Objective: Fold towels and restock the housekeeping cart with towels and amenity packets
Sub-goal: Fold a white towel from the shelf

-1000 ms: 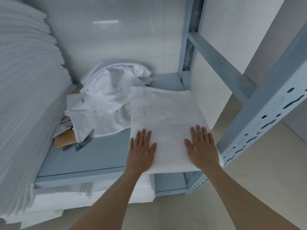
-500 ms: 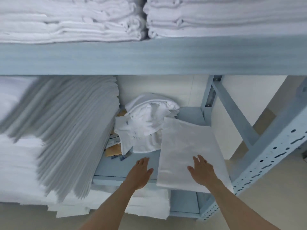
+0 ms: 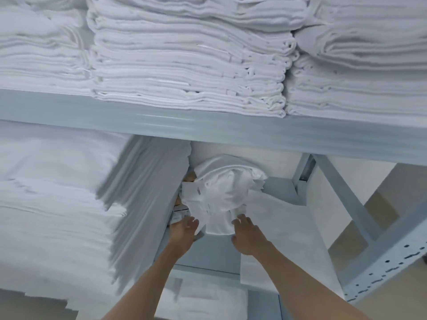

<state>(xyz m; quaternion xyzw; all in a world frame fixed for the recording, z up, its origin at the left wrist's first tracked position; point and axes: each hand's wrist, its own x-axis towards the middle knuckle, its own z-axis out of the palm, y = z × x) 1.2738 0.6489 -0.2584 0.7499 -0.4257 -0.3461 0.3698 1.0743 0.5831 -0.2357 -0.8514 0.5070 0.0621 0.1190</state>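
Where both hands pressed folded towel [image 3: 277,227] before, left hand [image 3: 184,229], right hand [image 3: 248,236] touch crumpled linen [image 3: 221,197], fingers loosely spread

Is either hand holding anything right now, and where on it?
Both hands reach the crumpled white cloth at its near lower edge; whether they grip cannot be told.

A pale blue-grey metal shelving rack [image 3: 231,130] is seen, its perforated upright [image 3: 392,262] and a diagonal brace [image 3: 346,199] standing at the right. A white wall [image 3: 328,199] is seen behind the rack. A beige floor [image 3: 402,199] is lit evenly at the right.
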